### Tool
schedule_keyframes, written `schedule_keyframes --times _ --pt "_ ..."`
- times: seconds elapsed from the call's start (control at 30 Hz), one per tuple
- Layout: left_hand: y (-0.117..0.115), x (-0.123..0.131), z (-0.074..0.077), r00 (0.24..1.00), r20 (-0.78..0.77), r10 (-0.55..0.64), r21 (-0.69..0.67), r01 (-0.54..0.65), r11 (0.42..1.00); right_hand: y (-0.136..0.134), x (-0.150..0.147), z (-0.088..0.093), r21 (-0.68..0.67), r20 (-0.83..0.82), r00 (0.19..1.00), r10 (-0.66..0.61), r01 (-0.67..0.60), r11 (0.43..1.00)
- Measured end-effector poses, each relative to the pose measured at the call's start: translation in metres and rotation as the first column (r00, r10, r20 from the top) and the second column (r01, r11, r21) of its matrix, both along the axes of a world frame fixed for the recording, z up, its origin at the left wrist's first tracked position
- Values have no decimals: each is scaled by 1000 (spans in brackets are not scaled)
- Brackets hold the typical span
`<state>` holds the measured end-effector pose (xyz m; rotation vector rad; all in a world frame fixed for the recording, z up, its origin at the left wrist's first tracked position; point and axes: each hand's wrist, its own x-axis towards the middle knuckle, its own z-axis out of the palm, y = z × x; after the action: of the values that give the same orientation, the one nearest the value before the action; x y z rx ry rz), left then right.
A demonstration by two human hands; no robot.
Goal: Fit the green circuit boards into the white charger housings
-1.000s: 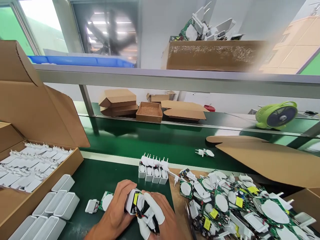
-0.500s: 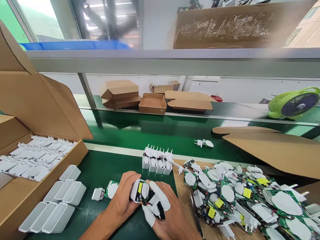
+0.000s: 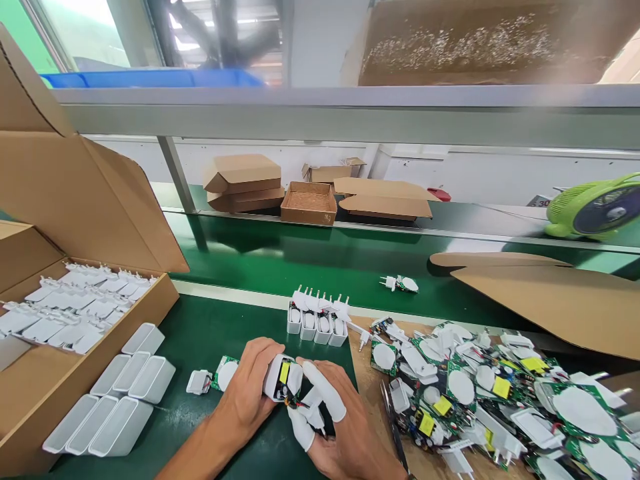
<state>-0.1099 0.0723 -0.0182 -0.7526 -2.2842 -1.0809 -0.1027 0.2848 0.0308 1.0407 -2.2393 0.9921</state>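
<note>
My left hand is closed around a white plastic adapter housing. A board with a yellow-taped component and thin wires shows at the housing's open end. My right hand, with white covers on the thumb and a finger, grips a white plug piece beside the housing. Part of that piece is hidden by the fingers. Left of my left hand lies a green circuit board with a white disc, next to a small white plug part. Beyond the hands stands a row of filled housings with plugs on top.
White empty housings stand at left beside an open carton of white parts. A heap of boards and plugs covers the cardboard at right, with tweezers at its edge. A plug with board lies on the green belt.
The view has shifted slightly. The plug with board on the belt has moved left. Both hands keep nearly the same hold on the housing and plug piece.
</note>
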Motion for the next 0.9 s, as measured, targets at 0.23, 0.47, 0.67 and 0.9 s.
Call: schedule_keyframes --times 0.23,0.47,0.67,0.9 --pt "-3 -1 1 997 -36 71 -29 -72 997 1 3 3 -29 -16 999 37 -37 999" --pt "-6 -3 0 989 -24 147 3 -147 989 3 3 4 -102 -16 998 64 -65 993" --pt "-3 -2 2 991 -24 130 10 -130 991 1 2 5 -108 21 996 83 -80 991" --pt "-3 -3 5 993 -35 110 12 -110 994 2 0 4 -108 20 997 81 -78 991"
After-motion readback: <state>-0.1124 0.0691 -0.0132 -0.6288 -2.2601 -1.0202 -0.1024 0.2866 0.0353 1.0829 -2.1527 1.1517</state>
